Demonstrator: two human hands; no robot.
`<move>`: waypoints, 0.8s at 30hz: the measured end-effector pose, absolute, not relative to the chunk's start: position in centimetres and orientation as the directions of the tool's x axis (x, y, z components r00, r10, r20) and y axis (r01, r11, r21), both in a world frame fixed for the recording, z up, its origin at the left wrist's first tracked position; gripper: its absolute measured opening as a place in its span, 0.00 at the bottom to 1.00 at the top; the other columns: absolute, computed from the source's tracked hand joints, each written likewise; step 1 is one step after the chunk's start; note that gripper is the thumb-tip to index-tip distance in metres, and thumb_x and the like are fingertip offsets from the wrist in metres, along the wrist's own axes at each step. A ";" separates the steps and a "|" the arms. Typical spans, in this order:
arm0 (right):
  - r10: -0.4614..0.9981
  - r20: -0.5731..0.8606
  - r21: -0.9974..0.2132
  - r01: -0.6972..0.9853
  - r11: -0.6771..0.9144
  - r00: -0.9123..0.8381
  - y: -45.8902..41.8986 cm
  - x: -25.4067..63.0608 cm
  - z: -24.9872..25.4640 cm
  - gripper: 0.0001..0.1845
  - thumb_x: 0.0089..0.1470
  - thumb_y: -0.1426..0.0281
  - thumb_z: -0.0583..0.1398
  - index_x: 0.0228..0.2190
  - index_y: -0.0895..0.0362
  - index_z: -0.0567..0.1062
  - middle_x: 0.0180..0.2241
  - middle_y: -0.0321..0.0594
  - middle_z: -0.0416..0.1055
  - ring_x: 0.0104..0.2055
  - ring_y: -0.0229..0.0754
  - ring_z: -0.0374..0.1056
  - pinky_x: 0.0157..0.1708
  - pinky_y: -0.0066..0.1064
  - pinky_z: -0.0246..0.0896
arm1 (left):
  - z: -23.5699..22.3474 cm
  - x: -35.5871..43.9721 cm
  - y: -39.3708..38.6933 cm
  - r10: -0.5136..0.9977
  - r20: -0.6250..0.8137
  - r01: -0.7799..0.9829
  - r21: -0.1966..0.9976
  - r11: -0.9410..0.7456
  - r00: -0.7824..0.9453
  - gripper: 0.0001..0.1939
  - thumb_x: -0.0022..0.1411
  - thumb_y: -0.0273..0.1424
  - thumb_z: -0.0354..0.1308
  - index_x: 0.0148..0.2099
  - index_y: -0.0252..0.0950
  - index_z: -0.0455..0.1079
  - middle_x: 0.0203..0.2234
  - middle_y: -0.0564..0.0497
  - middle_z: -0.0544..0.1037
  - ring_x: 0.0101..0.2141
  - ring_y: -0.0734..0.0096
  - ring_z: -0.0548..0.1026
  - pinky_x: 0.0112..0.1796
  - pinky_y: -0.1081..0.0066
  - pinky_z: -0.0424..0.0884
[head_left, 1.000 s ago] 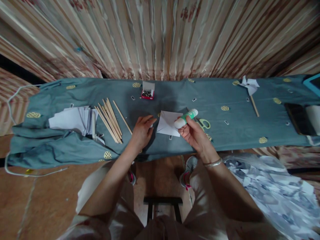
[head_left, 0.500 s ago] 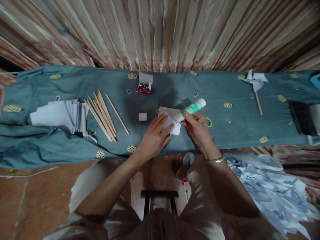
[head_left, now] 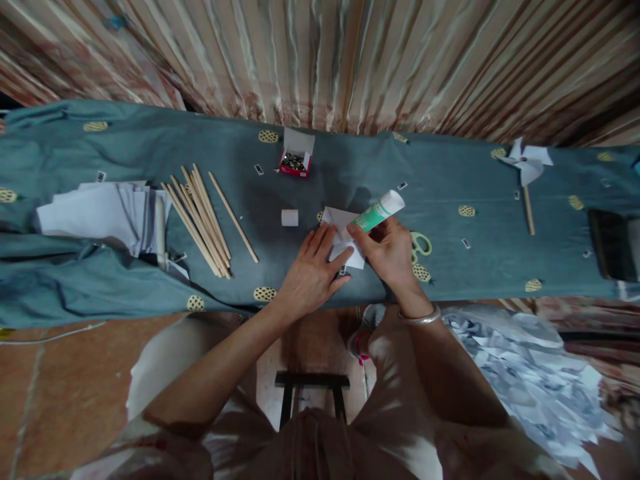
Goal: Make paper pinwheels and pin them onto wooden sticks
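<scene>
My left hand (head_left: pixel 313 270) lies with its fingers spread over the left side of a white paper square (head_left: pixel 341 219), pressing on it. Thin crease or cut lines show on the paper. In my right hand (head_left: pixel 387 250) is a green and white glue stick (head_left: pixel 377 212), tilted, its lower end down at the paper; the tip itself is hidden by my fingers. A white glue stick cap (head_left: pixel 290 218) lies on the cloth left of the paper. Scissors with light green handles (head_left: pixel 421 245) lie just right of my right hand.
On the blue-green cloth (head_left: pixel 480 260) are a red box of metal pins (head_left: pixel 295 162), several wooden sticks (head_left: pixel 203 227), stacked white papers (head_left: pixel 100 213), a paper pinwheel (head_left: pixel 530 167) and a black object (head_left: pixel 610 243). Paper scraps (head_left: pixel 535 387) fill a bag below right.
My left hand has let go of the cap, leaving it on the cloth, and moved right onto the paper. My right hand has brought the glue stick's end down to the paper.
</scene>
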State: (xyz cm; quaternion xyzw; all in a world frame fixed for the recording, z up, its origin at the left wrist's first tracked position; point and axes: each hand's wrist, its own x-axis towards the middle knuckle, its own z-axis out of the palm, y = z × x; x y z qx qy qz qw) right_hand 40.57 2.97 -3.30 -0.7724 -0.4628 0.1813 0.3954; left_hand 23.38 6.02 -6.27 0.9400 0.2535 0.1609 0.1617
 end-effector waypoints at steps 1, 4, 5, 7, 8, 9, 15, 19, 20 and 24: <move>0.861 0.098 -0.758 0.598 -0.260 0.498 3.0 40.5 -3.2 0.18 0.49 0.52 0.63 0.28 0.55 0.70 0.23 0.35 0.71 0.23 0.40 0.66 0.25 0.33 0.59 | -6.3 23.4 6.0 0.528 0.219 0.424 0.386 -0.819 0.820 0.27 0.63 0.43 0.57 0.61 0.38 0.63 0.66 0.37 0.55 0.66 0.42 0.50 0.60 0.40 0.56; 0.874 0.141 -0.699 0.672 -0.245 0.466 3.2 40.2 -3.1 0.19 0.50 0.51 0.62 0.29 0.54 0.69 0.22 0.35 0.71 0.23 0.42 0.66 0.25 0.34 0.58 | -6.3 23.4 6.0 0.529 0.211 0.423 0.396 -0.815 0.822 0.28 0.63 0.43 0.57 0.62 0.38 0.62 0.67 0.36 0.53 0.67 0.41 0.49 0.60 0.39 0.56; 0.879 0.153 -0.682 0.692 -0.236 0.451 3.2 40.2 -3.0 0.19 0.50 0.51 0.62 0.29 0.54 0.69 0.23 0.35 0.70 0.23 0.42 0.66 0.25 0.34 0.59 | -6.2 23.4 6.1 0.531 0.209 0.423 0.401 -0.812 0.821 0.28 0.63 0.44 0.57 0.62 0.38 0.62 0.67 0.35 0.52 0.67 0.41 0.48 0.60 0.39 0.55; 0.891 0.163 -0.653 0.723 -0.225 0.424 3.3 40.1 -3.0 0.19 0.51 0.51 0.61 0.30 0.54 0.69 0.23 0.36 0.70 0.24 0.42 0.66 0.26 0.35 0.59 | -6.2 23.4 6.1 0.536 0.206 0.426 0.409 -0.807 0.818 0.29 0.63 0.44 0.57 0.62 0.38 0.62 0.68 0.35 0.50 0.67 0.40 0.47 0.60 0.39 0.55; 0.897 0.160 -0.641 0.734 -0.223 0.413 3.4 40.1 -2.9 0.18 0.52 0.51 0.60 0.30 0.54 0.69 0.23 0.36 0.70 0.24 0.43 0.66 0.26 0.35 0.59 | -6.1 23.4 6.1 0.538 0.205 0.427 0.411 -0.805 0.817 0.29 0.63 0.44 0.57 0.62 0.38 0.62 0.68 0.35 0.50 0.67 0.40 0.47 0.60 0.39 0.55; 0.902 0.157 -0.632 0.742 -0.222 0.403 3.4 40.1 -2.9 0.18 0.52 0.52 0.60 0.31 0.54 0.69 0.23 0.36 0.70 0.24 0.43 0.66 0.27 0.35 0.59 | -6.1 23.4 6.1 0.539 0.203 0.429 0.410 -0.805 0.817 0.29 0.63 0.43 0.57 0.62 0.38 0.61 0.68 0.35 0.50 0.67 0.40 0.47 0.60 0.39 0.55; 0.913 0.160 -0.609 0.765 -0.208 0.375 3.4 40.1 -3.3 0.18 0.54 0.52 0.59 0.32 0.54 0.69 0.24 0.37 0.72 0.26 0.44 0.67 0.28 0.35 0.58 | -5.8 23.5 6.1 0.538 0.189 0.434 0.404 -0.805 0.822 0.30 0.62 0.42 0.59 0.62 0.37 0.62 0.66 0.33 0.54 0.66 0.39 0.50 0.60 0.41 0.56; 0.920 0.164 -0.602 0.775 -0.193 0.357 3.2 40.2 -3.6 0.19 0.54 0.51 0.58 0.32 0.54 0.68 0.24 0.37 0.71 0.25 0.44 0.67 0.27 0.34 0.58 | -5.9 23.5 6.1 0.535 0.187 0.431 0.405 -0.806 0.824 0.30 0.62 0.42 0.59 0.62 0.36 0.62 0.66 0.32 0.54 0.66 0.39 0.50 0.60 0.40 0.56; 0.921 0.166 -0.602 0.776 -0.188 0.352 3.2 40.2 -3.7 0.19 0.55 0.51 0.58 0.32 0.54 0.68 0.24 0.37 0.71 0.25 0.44 0.67 0.27 0.34 0.58 | -5.9 23.5 6.1 0.535 0.190 0.431 0.404 -0.807 0.823 0.30 0.62 0.42 0.59 0.63 0.36 0.62 0.66 0.32 0.54 0.66 0.38 0.50 0.60 0.40 0.56; 0.924 0.181 -0.599 0.783 -0.167 0.336 3.2 40.2 -3.7 0.19 0.56 0.50 0.57 0.32 0.54 0.68 0.24 0.37 0.72 0.25 0.44 0.67 0.26 0.34 0.58 | -5.9 23.5 6.0 0.536 0.188 0.433 0.404 -0.806 0.823 0.30 0.62 0.41 0.59 0.63 0.36 0.61 0.66 0.32 0.54 0.66 0.37 0.49 0.60 0.40 0.55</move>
